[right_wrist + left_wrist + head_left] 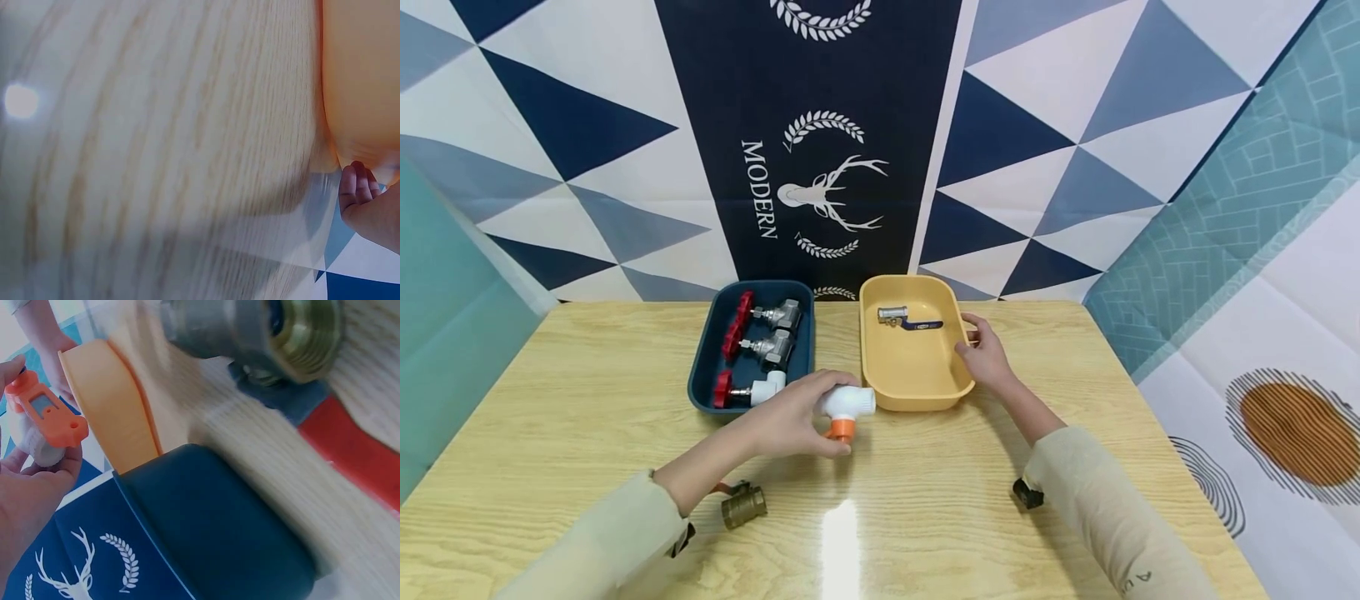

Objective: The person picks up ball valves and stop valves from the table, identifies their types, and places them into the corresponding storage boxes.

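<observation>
My left hand (pixel 801 414) grips a white plastic ball valve (pixel 847 402) with an orange handle (pixel 53 409), held over the table just in front of the two bins. The yellow bin (pixel 917 402) has its right rim pinched by my right hand (pixel 987 354), thumb over the edge and fingers along the outer wall. Inside that bin lies a small metal ball valve (pixel 892 314) with a blue lever. Beneath my left forearm, a brass ball valve (pixel 744 507) with a red lever (pixel 356 453) rests on the table.
To the left of the yellow bin stands a dark blue bin (pixel 700 387). It holds two metal valves (pixel 771 346) with red handwheels and a white plastic valve (pixel 767 388) with another. Behind the wooden table (pixel 925 508) rises a patterned backdrop (pixel 850 167).
</observation>
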`<state>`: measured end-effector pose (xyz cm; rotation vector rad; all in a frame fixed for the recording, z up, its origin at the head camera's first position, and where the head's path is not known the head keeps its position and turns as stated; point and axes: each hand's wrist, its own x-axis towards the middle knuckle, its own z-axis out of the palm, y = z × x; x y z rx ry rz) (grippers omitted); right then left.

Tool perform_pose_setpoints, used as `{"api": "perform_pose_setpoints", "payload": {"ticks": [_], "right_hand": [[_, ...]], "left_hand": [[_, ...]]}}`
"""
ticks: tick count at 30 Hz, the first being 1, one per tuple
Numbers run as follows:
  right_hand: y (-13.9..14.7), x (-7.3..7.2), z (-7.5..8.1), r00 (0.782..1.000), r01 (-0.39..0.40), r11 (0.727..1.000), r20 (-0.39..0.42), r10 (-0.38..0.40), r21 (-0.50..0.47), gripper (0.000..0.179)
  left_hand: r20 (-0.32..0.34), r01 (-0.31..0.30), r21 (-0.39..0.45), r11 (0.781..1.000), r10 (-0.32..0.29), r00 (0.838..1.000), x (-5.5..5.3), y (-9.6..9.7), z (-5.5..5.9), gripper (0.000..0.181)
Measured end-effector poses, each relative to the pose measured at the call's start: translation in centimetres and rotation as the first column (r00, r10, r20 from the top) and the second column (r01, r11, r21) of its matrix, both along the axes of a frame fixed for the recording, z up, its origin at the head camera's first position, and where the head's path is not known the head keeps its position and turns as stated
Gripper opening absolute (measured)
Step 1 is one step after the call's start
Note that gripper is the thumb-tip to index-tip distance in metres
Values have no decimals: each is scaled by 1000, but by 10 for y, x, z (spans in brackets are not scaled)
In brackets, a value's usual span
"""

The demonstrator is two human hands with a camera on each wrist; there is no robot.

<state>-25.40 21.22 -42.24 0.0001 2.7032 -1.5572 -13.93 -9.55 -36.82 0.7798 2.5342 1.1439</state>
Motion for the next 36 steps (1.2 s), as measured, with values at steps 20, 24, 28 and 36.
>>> {"api": "perform_pose_setpoints", "payload": {"ticks": [20, 24, 28, 36], "right_hand": [[2, -2, -3, 1000, -5, 1000, 10, 5, -14, 56], [2, -1, -4, 1000, 1, 1000, 13, -1, -17, 56], [2, 0, -3, 1000, 6, 1000, 16, -6, -20, 55], [2, 0, -3, 1000, 3, 1000, 13, -3, -23, 56]], "left_hand": [[-55, -25, 7, 1000, 25, 998, -18, 15, 16, 69], [-66, -21, -1, 1000, 21, 998, -21, 16, 15, 69], [-74, -17, -3, 1000, 17, 997, -25, 17, 14, 70], [-48, -22, -6, 1000, 22, 999, -34, 21, 16, 70]]}}
